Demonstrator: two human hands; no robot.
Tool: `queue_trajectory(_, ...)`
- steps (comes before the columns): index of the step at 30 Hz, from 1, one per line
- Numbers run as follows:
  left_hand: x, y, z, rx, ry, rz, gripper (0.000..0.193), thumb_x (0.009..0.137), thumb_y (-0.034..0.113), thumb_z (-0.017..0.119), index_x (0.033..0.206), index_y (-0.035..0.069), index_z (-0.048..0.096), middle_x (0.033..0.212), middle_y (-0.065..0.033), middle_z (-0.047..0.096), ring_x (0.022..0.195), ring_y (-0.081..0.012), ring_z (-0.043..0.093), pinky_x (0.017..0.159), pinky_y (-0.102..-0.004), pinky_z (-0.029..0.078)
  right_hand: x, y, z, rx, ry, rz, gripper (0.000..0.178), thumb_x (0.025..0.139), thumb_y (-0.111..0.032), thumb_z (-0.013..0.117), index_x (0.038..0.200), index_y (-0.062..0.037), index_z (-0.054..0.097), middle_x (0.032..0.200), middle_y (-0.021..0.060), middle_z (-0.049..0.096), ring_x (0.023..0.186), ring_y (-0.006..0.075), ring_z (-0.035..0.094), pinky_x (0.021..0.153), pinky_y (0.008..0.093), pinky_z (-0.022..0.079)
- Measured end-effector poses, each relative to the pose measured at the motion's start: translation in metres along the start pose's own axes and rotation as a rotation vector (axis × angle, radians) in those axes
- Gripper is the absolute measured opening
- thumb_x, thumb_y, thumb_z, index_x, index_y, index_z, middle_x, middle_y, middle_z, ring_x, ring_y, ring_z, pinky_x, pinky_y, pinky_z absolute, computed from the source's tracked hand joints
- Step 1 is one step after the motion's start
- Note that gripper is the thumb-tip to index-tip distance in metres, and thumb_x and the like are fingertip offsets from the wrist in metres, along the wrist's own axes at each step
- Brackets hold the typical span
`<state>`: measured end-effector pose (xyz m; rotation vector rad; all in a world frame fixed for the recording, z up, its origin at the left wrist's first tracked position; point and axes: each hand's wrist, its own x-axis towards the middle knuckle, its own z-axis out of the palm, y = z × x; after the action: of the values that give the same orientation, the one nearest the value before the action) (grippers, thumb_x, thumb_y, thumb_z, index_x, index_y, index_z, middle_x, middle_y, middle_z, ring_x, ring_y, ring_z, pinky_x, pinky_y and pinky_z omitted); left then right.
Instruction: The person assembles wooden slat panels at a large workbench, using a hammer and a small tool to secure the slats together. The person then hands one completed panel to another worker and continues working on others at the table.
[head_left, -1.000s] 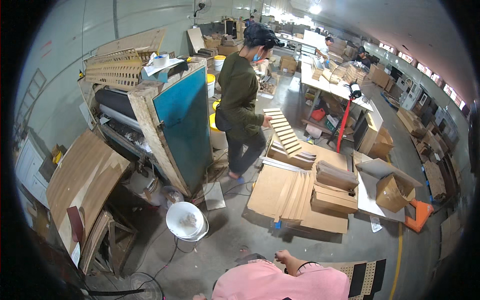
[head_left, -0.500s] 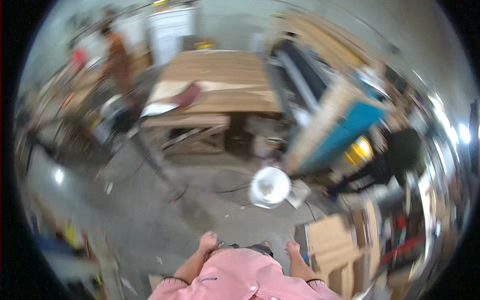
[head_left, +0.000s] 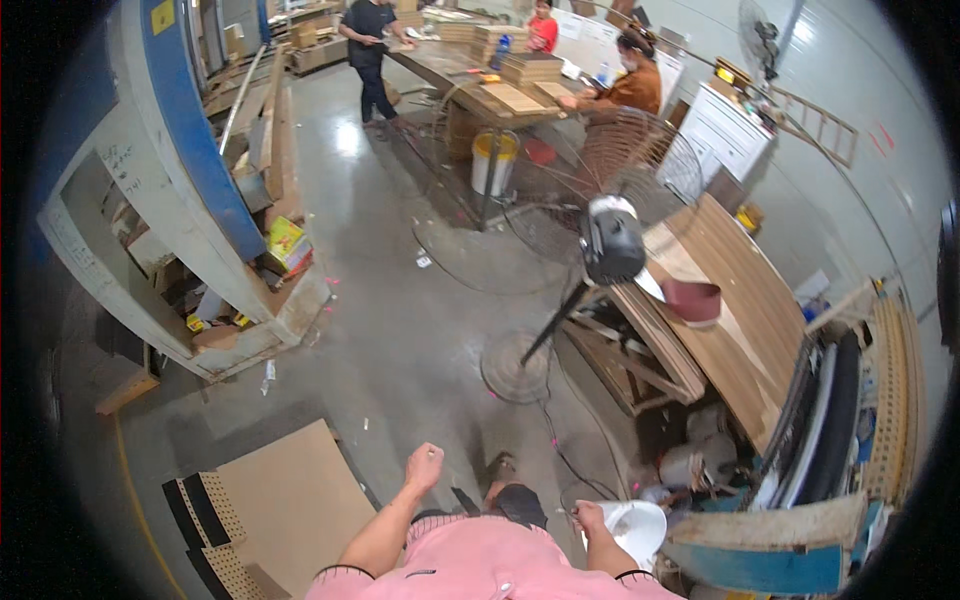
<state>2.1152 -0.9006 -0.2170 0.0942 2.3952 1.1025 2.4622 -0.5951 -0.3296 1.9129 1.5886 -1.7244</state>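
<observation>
My left hand [head_left: 425, 466] is out in front of my body over the grey floor, its fingers curled into a loose fist. Nothing sticks out of it. On the other side, my right hand [head_left: 588, 517] is also closed, with nothing visible in it, and it overlaps the edge of a white bucket [head_left: 645, 530] in the picture. I cannot tell whether it touches the bucket. Ahead of me a black pedestal fan [head_left: 612, 245] with a wide wire cage stands on a round base.
Flat brown boards [head_left: 300, 490] lie at lower left, beside a blue and grey machine frame [head_left: 190, 270]. At right are a wooden-topped table [head_left: 740, 290] with a dark red sheet [head_left: 692, 300], and a roller machine [head_left: 820, 420]. Several people work around a far table [head_left: 440, 62].
My view has swung to the left and I have turned. The fan and far workers are now ahead; the wooden-topped table and bucket have shifted right. Both hands stay closed.
</observation>
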Motion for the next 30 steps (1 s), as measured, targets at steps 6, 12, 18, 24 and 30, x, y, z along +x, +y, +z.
queue_trajectory(6,0.094,-0.022,-0.004,0.002,0.07,-0.214,0.028,0.093,0.032,0.065,0.108,0.009,0.071,0.104,-0.0192,0.075,0.103,-0.0372,0.071,0.093,-0.0441,0.054,0.107,-0.155,0.092,-0.239,-0.071,-0.3,0.029,0.097,-0.024,0.067,0.119,-0.0085,0.075,0.091,0.0052,0.074,0.07,0.0167,0.068,0.054,0.0311,0.049)
queue_trajectory(12,0.193,0.061,-0.073,-0.682,0.166,-0.393,0.031,0.099,0.027,0.063,0.123,0.007,0.065,0.098,-0.0124,0.073,0.094,-0.0246,0.069,0.083,-0.039,0.057,0.081,-0.396,0.288,-0.381,-0.632,-0.532,0.04,0.102,-0.025,0.064,0.137,-0.0057,0.065,0.122,0.0061,0.071,0.106,0.0148,0.067,0.092,0.0311,0.055)
queue_trajectory(18,0.302,0.171,-0.175,-1.048,0.495,-0.036,0.046,0.108,0.03,0.053,0.139,-0.003,0.053,0.119,-0.0161,0.072,0.113,-0.0244,0.065,0.101,-0.041,0.05,-0.016,-0.577,0.483,-0.526,-1.384,-0.769,0.051,0.106,-0.042,0.058,0.142,-0.0064,0.062,0.119,0.0083,0.072,0.104,0.0163,0.065,0.09,0.0328,0.053)
queue_trajectory(24,0.451,0.173,-0.254,-1.093,0.293,0.105,0.047,0.104,0.026,0.059,0.142,-0.002,0.055,0.141,-0.0173,0.062,0.134,-0.0248,0.054,0.114,-0.0398,0.041,-0.018,-0.706,0.589,-0.605,-1.347,-0.744,0.035,0.105,-0.04,0.063,0.115,-0.0088,0.074,0.09,-0.0033,0.064,0.078,0.0071,0.055,0.067,0.0274,0.046)
queue_trajectory(30,0.577,0.25,-0.306,-1.037,-0.043,0.094,0.051,0.107,0.031,0.057,0.145,-0.002,0.051,0.136,-0.0164,0.065,0.124,-0.0237,0.061,0.107,-0.0386,0.049,-0.013,-0.84,0.6,-0.452,-1.029,-0.653,0.027,0.101,-0.031,0.07,0.113,-0.0072,0.074,0.087,-0.0043,0.065,0.074,0.0045,0.054,0.061,0.0247,0.044)
